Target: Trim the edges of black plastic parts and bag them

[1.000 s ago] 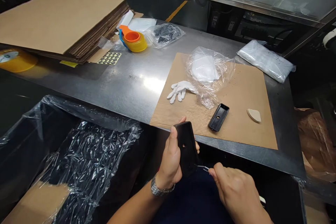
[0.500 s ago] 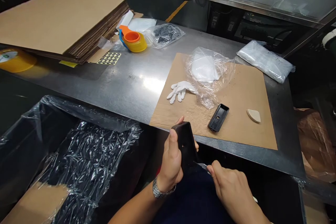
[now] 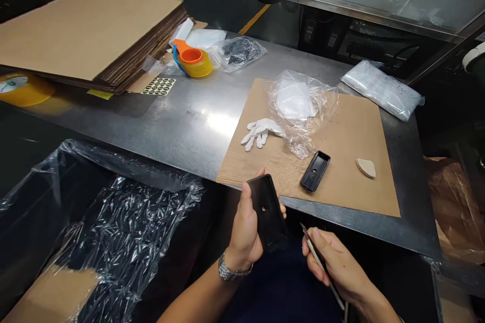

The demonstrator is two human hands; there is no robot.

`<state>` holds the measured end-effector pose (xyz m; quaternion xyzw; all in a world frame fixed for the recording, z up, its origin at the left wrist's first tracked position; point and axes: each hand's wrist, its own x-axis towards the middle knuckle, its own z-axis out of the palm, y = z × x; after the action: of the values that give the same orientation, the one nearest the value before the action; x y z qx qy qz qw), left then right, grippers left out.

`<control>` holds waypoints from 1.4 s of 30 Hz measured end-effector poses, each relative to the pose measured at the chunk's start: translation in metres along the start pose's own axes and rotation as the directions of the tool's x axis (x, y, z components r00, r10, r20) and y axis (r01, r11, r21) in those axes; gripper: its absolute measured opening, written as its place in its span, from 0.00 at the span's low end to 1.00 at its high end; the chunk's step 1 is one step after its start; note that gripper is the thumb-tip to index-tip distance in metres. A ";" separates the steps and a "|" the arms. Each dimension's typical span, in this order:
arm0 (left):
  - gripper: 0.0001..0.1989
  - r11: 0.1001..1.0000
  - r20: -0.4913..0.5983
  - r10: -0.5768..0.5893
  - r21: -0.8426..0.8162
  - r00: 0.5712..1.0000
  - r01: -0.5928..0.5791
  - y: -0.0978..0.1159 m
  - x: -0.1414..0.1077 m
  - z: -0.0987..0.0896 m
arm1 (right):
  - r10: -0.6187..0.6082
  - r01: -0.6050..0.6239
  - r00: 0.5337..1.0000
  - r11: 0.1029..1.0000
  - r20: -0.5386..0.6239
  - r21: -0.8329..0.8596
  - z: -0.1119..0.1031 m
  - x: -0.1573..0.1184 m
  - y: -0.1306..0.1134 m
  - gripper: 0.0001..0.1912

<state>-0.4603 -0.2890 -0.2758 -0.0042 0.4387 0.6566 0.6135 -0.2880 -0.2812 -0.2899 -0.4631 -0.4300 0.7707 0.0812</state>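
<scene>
My left hand point(image 3: 244, 227) is closed around a black rectangular plastic part point(image 3: 268, 212) with a small hole in its middle, held tilted in front of the table edge. A slim knife point(image 3: 320, 260) lies in my closed right hand point(image 3: 335, 262), its pointed tip up and apart from the part. A similar black tray-shaped part point(image 3: 316, 170), open side up with a hole in its floor, rests on a cardboard sheet point(image 3: 352, 197). Beside it on the sheet are a white glove point(image 3: 261, 132), a clear plastic bag with white contents point(image 3: 293, 101) and a beige wedge-shaped piece point(image 3: 366, 167).
A cardboard stack point(image 3: 91, 30) fills the table's left end, near a tape dispenser point(image 3: 195, 60) and a sticker sheet point(image 3: 159, 87). A bin lined with clear plastic point(image 3: 125, 156) stands at lower left. A wrapped white pack point(image 3: 382, 90) lies at the back right.
My right hand has drawn the knife away from the black part, to the right, and turned it so more of its length shows. My left hand has tilted the part slightly.
</scene>
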 end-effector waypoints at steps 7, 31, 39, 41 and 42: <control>0.22 0.968 0.049 -0.217 -0.120 0.975 0.221 -0.002 0.004 0.000 | -0.377 0.141 0.888 0.770 -0.265 -0.622 -0.019 0.001 -0.006 0.17; 0.17 0.916 0.067 -0.381 0.160 0.922 0.367 -0.016 0.002 0.002 | -0.387 0.369 0.906 0.529 0.170 -0.764 0.004 -0.005 -0.025 0.06; 0.15 0.957 0.115 -0.262 0.160 0.958 0.243 -0.021 0.002 0.002 | -0.309 0.351 0.920 0.376 0.241 -0.857 0.003 0.002 -0.026 0.05; 0.14 0.951 0.121 -0.287 0.155 0.950 0.267 -0.024 0.002 0.000 | -0.334 0.358 0.913 0.380 0.235 -0.853 0.000 0.004 -0.029 0.04; 0.14 0.940 0.123 -0.323 0.160 0.938 0.302 -0.025 0.001 0.000 | -0.357 0.361 0.907 0.379 0.225 -0.852 -0.003 0.006 -0.030 0.04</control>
<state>-0.4403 -0.2916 -0.2911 0.0172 0.4305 0.5171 0.7396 -0.2972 -0.2577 -0.2718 -0.3320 -0.8532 0.4022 -0.0048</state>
